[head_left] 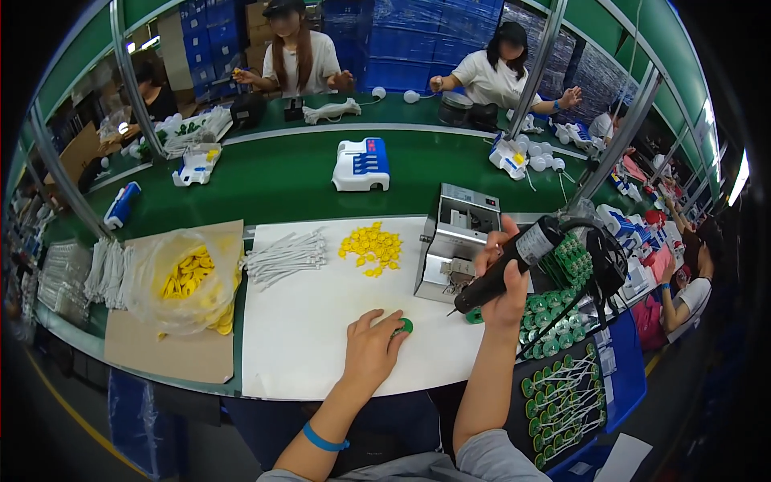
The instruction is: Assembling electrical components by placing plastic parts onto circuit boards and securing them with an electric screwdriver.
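One green disc (407,325) part-hidden by left hand (373,345), screwdriver (491,279) by right hand (507,304)

Left of the left hand (369,349), the white surface (293,341) is bare, leaving a low path as far as the cardboard (173,357), where a bulging plastic bag (148,301) stands in the way. Farther ahead, white cables (285,259) and a heap of yellow pieces (371,247) leave only a narrow gap between them. Just beyond the tip of the black power tool (486,281), a boxy metal machine (438,261) blocks the way, while green boards (552,321) and a looping black cord (610,269) crowd the right side. Beyond, the green surface (281,193) has open room left of the white-and-blue casing (361,167)
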Motion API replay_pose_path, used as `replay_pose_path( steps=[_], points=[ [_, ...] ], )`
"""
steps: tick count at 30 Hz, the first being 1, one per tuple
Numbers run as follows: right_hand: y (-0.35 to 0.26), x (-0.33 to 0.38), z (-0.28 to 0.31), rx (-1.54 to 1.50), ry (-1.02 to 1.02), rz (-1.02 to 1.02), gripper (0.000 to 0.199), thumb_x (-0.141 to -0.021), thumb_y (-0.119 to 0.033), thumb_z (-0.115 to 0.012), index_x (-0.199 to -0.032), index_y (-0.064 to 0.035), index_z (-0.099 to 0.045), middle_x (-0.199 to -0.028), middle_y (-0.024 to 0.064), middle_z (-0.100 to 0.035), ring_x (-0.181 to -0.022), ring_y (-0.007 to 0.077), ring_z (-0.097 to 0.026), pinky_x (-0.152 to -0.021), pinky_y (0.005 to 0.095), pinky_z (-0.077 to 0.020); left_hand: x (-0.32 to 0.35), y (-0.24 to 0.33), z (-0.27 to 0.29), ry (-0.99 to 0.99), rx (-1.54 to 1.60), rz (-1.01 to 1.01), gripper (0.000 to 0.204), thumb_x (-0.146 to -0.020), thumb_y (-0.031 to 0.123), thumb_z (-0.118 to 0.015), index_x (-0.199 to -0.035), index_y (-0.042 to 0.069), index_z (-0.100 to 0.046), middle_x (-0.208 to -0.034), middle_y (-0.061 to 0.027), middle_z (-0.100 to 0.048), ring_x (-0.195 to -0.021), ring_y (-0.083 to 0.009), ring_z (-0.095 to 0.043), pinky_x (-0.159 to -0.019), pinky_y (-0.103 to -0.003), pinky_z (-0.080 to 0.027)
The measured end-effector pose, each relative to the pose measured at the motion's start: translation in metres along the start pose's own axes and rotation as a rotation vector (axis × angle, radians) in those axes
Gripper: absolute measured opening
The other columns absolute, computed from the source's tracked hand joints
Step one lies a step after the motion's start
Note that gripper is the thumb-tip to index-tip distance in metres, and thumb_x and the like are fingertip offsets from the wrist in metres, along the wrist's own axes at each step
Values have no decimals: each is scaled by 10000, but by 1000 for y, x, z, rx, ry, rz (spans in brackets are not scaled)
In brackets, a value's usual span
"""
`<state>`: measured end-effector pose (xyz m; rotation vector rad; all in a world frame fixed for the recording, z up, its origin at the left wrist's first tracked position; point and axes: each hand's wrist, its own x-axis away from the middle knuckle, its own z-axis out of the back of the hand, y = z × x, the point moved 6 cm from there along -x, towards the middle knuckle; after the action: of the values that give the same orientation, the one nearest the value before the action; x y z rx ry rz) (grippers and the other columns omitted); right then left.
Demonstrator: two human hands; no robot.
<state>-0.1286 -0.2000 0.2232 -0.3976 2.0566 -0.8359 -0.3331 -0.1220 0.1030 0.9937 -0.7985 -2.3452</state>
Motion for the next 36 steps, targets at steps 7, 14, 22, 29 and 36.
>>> replay_pose_path(
  steps=[7, 14, 22, 29, 36],
  points=[
    [-1, -10, -25, 218, -84, 168, 577, -941, -338, -816, -1251, 66, -544, -1173, 134, -652, -934, 223, -745, -785, 320, -557, -5, -11, -11, -3, -3, 12, 227, -901, 174, -770, -1100, 64, -764, -1271, -38, -750, -1222, -332, -618, -999, -469, -448],
    [28, -25, -19, 488, 50, 131, 294, -892, -91, -850, -1100, -41, -649, -1026, 27, -701, -753, 63, -647, -667, 221, -520, -7, -23, -25, -7, -12, 33, 220, -904, 179, -772, -1091, 64, -763, -1264, -38, -753, -1217, -333, -620, -999, -466, -448],
    [45, -29, -3, 400, 106, 41, 219, -930, -81, -790, -1065, 0, -638, -886, 52, -691, -641, 119, -655, -602, 262, -529, -8, -35, -29, -10, -6, 40, 209, -915, 184, -764, -1086, 64, -762, -1270, -29, -750, -1233, -324, -607, -1012, -461, -437],
    [49, -26, -4, 396, 64, 27, 333, -950, -70, -743, -1219, 20, -568, -875, 59, -685, -622, 139, -658, -607, 279, -522, -9, -41, -33, -2, -22, 47, 209, -911, 175, -769, -1089, 67, -763, -1261, -33, -750, -1230, -323, -611, -1003, -460, -441],
    [70, 12, -10, 330, 83, -52, 369, -998, -123, -670, -1287, 48, -518, -853, 84, -675, -614, 169, -676, -587, 276, -509, -9, -51, -30, 5, -21, 33, 196, -924, 182, -754, -1094, 83, -752, -1237, -34, -753, -1230, -314, -613, -1003, -465, -433]
  ],
)
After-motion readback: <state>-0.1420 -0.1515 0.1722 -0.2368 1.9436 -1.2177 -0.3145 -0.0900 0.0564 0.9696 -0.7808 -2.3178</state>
